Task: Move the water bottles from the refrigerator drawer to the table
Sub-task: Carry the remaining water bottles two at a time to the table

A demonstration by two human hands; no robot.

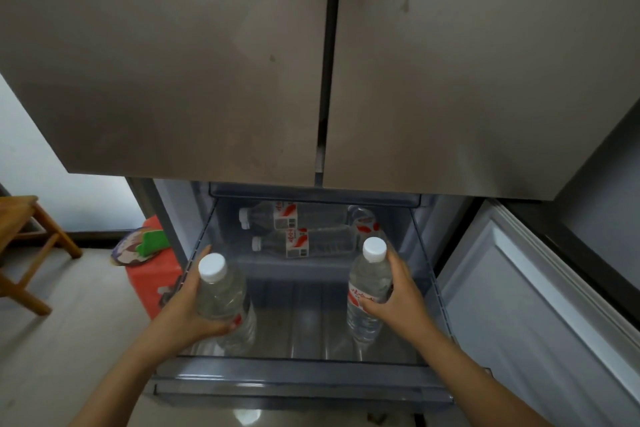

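Observation:
The refrigerator drawer point(304, 381) is pulled out below the two shut upper doors. My left hand point(188, 312) grips a clear water bottle point(225, 302) with a white cap, held upright over the drawer's left side. Over the right side, my right hand point(398, 291) grips a second upright bottle point(369, 291) with a red-and-white label. At the back of the drawer lie two more bottles on their sides, one point(277, 215) behind the other point(298, 243), caps pointing left. A third bottle point(363, 224) shows partly at the back right.
A lower fridge door point(526, 295) stands open on the right. A red container point(152, 274) with a green and patterned object on it sits on the floor left of the drawer. Wooden furniture legs point(31, 246) stand at far left. Pale floor lies below.

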